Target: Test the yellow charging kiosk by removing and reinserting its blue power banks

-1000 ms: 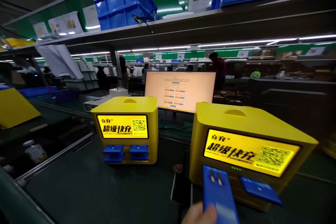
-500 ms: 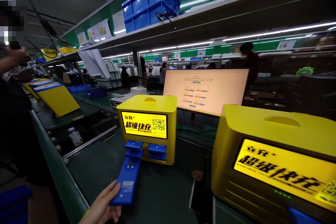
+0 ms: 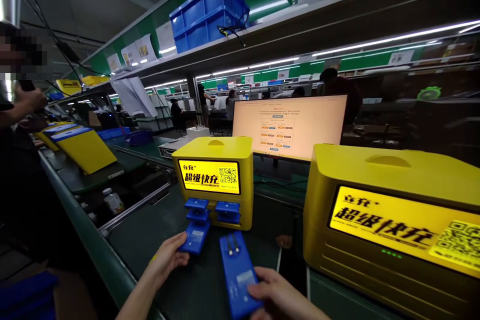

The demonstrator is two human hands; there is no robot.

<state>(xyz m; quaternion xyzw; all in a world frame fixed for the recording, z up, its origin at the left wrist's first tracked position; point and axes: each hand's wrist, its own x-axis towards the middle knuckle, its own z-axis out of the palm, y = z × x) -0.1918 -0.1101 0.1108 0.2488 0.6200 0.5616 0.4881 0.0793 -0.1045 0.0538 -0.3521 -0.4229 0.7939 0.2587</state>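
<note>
Blue power bank (image 3: 195, 236) sits lower centre of frame, half in the yellow station (image 3: 214, 180), long axis pointing into its slot. Left hand (image 3: 167, 259) fingers pinch its near end; right hand (image 3: 275, 296) grips another power bank (image 3: 239, 272) just beside it.
</note>
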